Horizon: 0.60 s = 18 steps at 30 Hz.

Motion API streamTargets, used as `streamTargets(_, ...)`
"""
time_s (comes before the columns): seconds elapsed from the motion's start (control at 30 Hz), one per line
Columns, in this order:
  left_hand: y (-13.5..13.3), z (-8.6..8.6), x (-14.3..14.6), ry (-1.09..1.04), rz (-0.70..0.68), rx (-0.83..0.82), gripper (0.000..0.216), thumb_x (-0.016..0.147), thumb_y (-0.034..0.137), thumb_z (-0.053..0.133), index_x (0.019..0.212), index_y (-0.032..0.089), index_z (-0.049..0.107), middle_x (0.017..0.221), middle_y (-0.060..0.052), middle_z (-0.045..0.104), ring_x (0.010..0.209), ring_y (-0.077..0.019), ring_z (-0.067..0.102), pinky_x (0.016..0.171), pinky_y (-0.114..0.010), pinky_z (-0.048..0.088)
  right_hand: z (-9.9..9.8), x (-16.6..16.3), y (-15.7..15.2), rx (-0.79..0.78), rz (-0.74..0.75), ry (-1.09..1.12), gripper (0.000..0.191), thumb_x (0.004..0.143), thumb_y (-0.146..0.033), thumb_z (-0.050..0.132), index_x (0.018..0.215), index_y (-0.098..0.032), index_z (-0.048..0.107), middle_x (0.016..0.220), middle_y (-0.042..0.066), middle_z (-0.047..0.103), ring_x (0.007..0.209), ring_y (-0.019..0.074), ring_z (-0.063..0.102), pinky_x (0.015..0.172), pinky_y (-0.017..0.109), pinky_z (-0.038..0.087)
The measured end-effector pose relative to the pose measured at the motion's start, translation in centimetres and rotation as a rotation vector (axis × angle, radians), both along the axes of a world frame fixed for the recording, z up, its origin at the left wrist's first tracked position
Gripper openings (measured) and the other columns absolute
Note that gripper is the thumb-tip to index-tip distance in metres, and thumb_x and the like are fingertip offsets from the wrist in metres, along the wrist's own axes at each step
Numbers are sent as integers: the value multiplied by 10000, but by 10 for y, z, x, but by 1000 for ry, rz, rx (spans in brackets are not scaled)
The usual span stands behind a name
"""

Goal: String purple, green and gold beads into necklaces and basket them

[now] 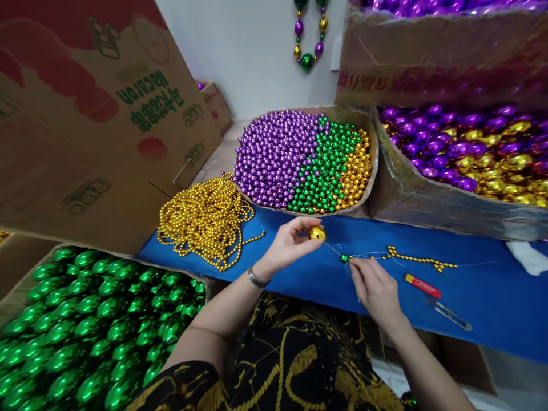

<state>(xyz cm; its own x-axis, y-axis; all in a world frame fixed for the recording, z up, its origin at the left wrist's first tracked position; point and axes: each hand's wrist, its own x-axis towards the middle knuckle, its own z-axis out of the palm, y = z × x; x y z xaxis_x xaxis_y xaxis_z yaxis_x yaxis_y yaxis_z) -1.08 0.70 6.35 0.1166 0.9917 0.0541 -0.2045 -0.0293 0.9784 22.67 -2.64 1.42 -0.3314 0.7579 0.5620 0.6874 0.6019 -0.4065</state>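
My left hand (pixel 291 242) pinches a large gold bead (pixel 317 233) over the blue table (pixel 492 297). A thin needle or wire runs from the bead down to a small green bead (pixel 343 258). My right hand (pixel 374 288) is closed in a pinch just below that green bead, on the thin thread. A short strand of small gold beads (pixel 417 260) lies on the table to the right of the green bead, joined to the thread.
A pile of gold bead strands (pixel 205 220) lies at left. A round tray (pixel 371 171) holds purple, green and gold beads. Boxes of large green beads (pixel 85 325) and purple-gold beads (pixel 471 148) flank me. A red lighter (pixel 422 285) and small snips (pixel 449 315) lie at right.
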Motion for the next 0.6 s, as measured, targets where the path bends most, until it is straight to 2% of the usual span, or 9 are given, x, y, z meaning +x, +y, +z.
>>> streamTargets(0.17,-7,-4,7,-104,-26,-70,375,697,257,836,1038,195,694,1024,-67,710,906,-147,659,827,-289,547,-5,-5,-1,-127,46,117,113,972,-216,507,959,-216,619,814,30,671,733,141,659,693,249,537)
streamTargets(0.3,-9,-10,10,-94,-67,-84,381,693,253,839,1040,189,694,1006,-67,711,888,-149,660,823,-298,542,-8,-7,-3,-100,29,140,119,958,-232,527,977,-223,645,840,39,699,750,153,679,741,269,564)
streamTargets(0.37,-9,-12,12,-92,-85,-100,382,692,260,840,1037,187,693,986,-65,710,874,-148,658,814,-299,541,-10,-9,-3,-96,19,145,143,957,-245,532,1029,-224,653,883,51,717,786,163,697,773,280,576)
streamTargets(0.47,-12,-12,16,-78,-115,-115,382,705,273,831,1049,189,689,981,-65,708,878,-150,656,812,-305,546,-14,-14,-3,-153,7,148,234,968,-286,519,1168,-211,613,906,55,726,768,162,711,741,275,589)
streamTargets(0.6,-9,-5,12,31,-200,-64,419,779,329,767,1163,201,663,1180,-113,677,995,-193,655,822,-324,555,-20,-16,-3,-200,9,172,308,973,-307,506,1261,-209,554,874,36,724,741,156,715,723,268,587)
